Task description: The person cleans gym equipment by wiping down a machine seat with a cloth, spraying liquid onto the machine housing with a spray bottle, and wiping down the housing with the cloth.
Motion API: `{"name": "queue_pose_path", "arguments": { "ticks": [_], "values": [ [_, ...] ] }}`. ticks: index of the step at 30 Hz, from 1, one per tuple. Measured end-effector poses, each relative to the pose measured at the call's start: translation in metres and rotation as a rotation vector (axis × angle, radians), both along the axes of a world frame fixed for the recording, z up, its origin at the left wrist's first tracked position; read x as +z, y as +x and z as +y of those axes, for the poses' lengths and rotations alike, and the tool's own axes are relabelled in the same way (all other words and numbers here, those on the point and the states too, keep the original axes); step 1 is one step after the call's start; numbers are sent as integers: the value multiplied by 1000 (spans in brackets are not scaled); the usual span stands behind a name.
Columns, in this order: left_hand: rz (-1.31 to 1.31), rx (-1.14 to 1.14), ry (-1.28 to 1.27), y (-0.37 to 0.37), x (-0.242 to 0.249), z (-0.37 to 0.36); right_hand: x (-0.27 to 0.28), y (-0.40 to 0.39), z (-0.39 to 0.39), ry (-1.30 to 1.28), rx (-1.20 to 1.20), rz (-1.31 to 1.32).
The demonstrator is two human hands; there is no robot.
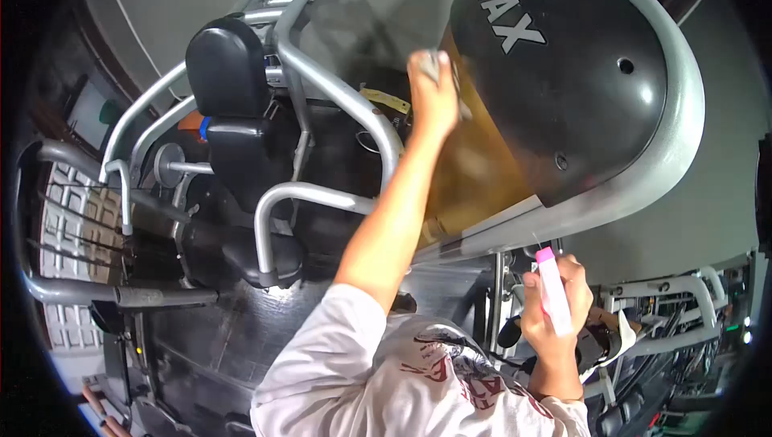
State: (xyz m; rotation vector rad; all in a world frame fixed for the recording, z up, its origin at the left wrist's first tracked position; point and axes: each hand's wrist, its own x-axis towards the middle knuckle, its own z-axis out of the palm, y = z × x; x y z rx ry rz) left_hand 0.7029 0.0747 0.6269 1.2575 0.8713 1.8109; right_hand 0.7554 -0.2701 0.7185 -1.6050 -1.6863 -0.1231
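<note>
A crumpled greyish cloth [429, 67] is gripped in my left hand [435, 99], held at the edge of the amber translucent panel [482, 151] on a tall gym machine. Above that panel curves the machine's black cover [563, 75] with white lettering. Lower right, my right hand [555, 308] is wrapped round a white bottle [553, 296] with a pink top, held upright below the machine's silver frame [627, 192]. A thin streak shows just above the pink top.
A seated machine with a black backrest [227, 67] and silver tubes [342, 95] stands at the left. White-framed equipment [683, 288] is at the lower right. Dark flooring [233, 332] lies below the seated machine.
</note>
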Motion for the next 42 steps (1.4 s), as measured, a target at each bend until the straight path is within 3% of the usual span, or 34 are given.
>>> {"name": "queue_pose_path", "arguments": {
  "ticks": [4, 9, 11, 15, 17, 18, 21, 24, 25, 26, 27, 28, 29, 30, 31, 34, 35, 37, 38, 40, 42],
  "values": [
    [-2, -69, 8, -5, 8, -3, -15, -1, -1, -20, -43, -18],
    [51, -335, 21, -10, -81, -153, -12, 2, 15, 30, -52, -38],
    [139, -136, 301, -1, -101, -190, -8, 3, 21, 76, -93, -5],
    [35, -31, 375, 16, -96, -150, 2, 5, 36, 78, -54, -36],
    [72, 187, 470, 10, -42, -86, 7, 11, 42, 97, -3, -111],
    [-46, 18, 195, 6, -15, -58, 7, 14, 42, 100, 14, -143],
    [35, 14, -56, 9, 6, 50, 3, 23, 37, 10, 19, 146],
    [81, -47, -168, -2, 17, 23, 14, 31, 48, 3, 169, 84],
    [133, 51, 52, 4, -10, 19, 18, 31, 52, 1, 225, 67],
    [83, -114, -42, -5, -10, -11, 14, 30, 46, -37, 192, 252],
    [62, -135, -69, -12, -9, -42, 10, 29, 41, -56, 155, 444],
    [49, -199, -77, -17, -13, -75, 13, 27, 40, -79, 137, 428],
    [133, -90, 157, -8, -42, -97, 16, 31, 43, -74, 148, 319],
    [43, -72, 71, 9, -65, -124, 19, 36, 46, -64, 157, 211],
    [50, -38, 164, 3, -60, -133, 17, 35, 45, -50, 108, 276],
    [140, -52, 220, -1, -49, -115, 9, 31, 35, -40, 13, 287],
    [192, -57, 268, -5, -40, -100, 10, 41, 31, -45, 37, 149],
    [146, -129, 64, -8, -18, -72, 12, 32, 41, -35, 90, 198],
    [158, -51, 105, -10, -4, -49, 13, 28, 46, -30, 116, 222],
    [149, -43, -21, -2, -5, 18, 6, 17, 41, -2, -9, 273],
    [249, -68, -211, -7, 5, 53, 3, 15, 42, -73, 107, 341]
  ]
}}
